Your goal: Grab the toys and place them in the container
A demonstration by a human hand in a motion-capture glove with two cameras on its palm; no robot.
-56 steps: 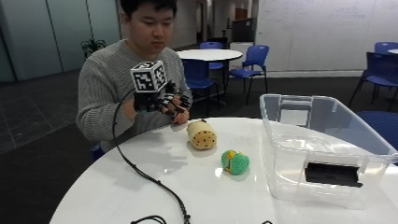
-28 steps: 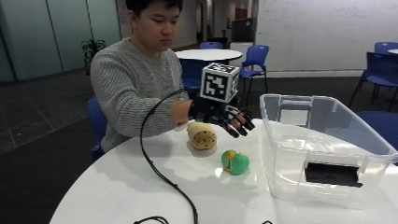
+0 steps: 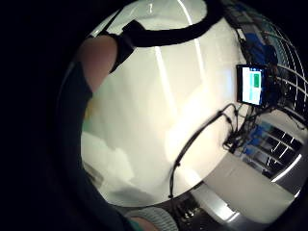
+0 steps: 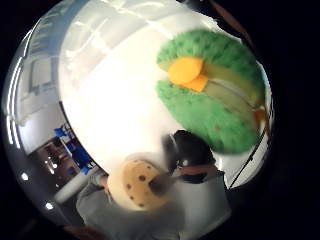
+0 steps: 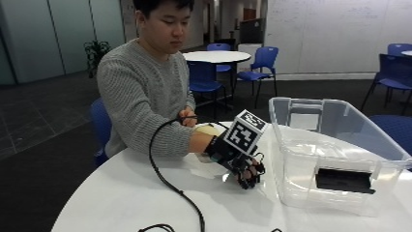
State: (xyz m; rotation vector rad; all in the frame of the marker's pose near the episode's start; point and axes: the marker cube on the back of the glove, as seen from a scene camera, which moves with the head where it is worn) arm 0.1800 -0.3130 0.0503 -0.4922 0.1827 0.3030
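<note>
white table (image 5: 116,193) seen lower frame | clear container (image 5: 334,159) at right, beside gloved right hand (image 5: 243,166) | hand lowered mid-frame, fingers spread downward, nothing pinched | green toy (image 4: 215,100) close under palm | yellow spotted toy (image 4: 136,184) partly hidden behind wrist

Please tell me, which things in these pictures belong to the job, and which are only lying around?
Part of the job:
- green plush toy with an orange patch
- yellow spotted plush toy
- clear plastic container
- gloved right hand, lowered over the green toy

Only lying around:
- round white table
- blue chairs
- small lit screen
</note>
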